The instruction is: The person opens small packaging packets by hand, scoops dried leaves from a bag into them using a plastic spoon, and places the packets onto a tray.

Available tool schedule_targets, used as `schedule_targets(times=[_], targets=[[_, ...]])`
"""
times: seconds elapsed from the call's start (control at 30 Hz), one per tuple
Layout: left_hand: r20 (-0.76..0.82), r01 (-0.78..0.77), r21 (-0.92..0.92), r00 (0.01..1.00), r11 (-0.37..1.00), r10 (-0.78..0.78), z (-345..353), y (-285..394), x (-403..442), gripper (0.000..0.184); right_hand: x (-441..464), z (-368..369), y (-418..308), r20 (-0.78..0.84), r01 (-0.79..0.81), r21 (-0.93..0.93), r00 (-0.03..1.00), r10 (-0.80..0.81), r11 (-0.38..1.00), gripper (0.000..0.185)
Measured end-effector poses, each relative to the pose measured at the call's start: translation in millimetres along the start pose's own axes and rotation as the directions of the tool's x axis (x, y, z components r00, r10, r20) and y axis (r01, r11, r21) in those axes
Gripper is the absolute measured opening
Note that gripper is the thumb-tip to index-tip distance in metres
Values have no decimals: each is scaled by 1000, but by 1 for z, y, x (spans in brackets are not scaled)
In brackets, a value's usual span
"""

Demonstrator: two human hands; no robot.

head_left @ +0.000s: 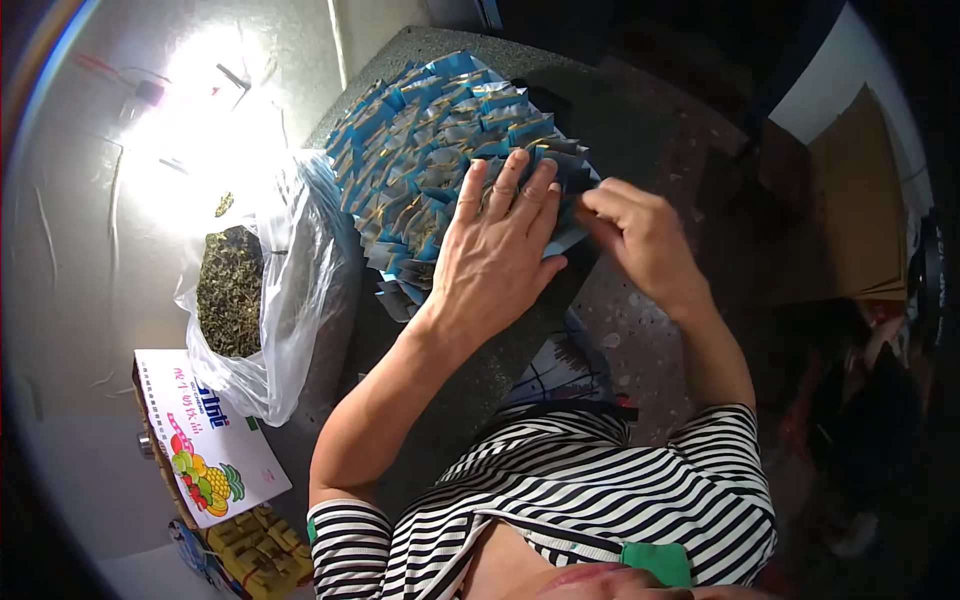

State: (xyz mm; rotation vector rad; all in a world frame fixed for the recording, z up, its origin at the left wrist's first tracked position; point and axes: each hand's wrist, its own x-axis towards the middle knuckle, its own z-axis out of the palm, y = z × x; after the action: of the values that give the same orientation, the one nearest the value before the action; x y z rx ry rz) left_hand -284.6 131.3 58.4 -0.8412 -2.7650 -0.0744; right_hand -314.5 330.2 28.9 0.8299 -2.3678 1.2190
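Many small blue packets (420, 140) stand packed close together in a rounded mass, their edges pointing up. My left hand (490, 240) lies palm down over the lower right part of this mass, fingers stretched out and slightly spread. At the right edge of the packets is my right hand (635, 235), its fingers curled and thumb drawn in. What it pinches, if anything, is hidden. Left of the packets stands a clear plastic bag (300, 330), open and holding dark, dried, crumbled leaves (232, 300).
The packets rest on a dark speckled tabletop (400, 50). A white printed carton (215, 440) with fruit pictures stands at lower left, above a yellow bundle (262, 550). A bright lamp glares at upper left. Brown cardboard (850, 210) leans at the right.
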Motion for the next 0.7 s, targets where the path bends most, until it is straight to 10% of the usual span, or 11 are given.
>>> schedule_targets(times=[0.33, 0.47, 0.53, 0.7], targets=[[-391, 197, -302, 867, 933, -309, -40, -1, -121, 25, -35, 3, -9, -104, -201, 185, 969, 222, 962, 29], [-218, 499, -379, 770, 779, -600, -44, -3, -193, 11, -48, 2, -22, -128, -318, 439, 904, 409, 840, 17], [10, 718, -357, 643, 598, -766, -40, 0, -225, 24, -49, 16, -29, 29, -189, 892, 930, 365, 411, 23], [124, 829, 45, 549, 557, -827, -10, 16, -250, 47, -34, 49, -62, 159, -152, 846, 987, 30, 511, 55]])
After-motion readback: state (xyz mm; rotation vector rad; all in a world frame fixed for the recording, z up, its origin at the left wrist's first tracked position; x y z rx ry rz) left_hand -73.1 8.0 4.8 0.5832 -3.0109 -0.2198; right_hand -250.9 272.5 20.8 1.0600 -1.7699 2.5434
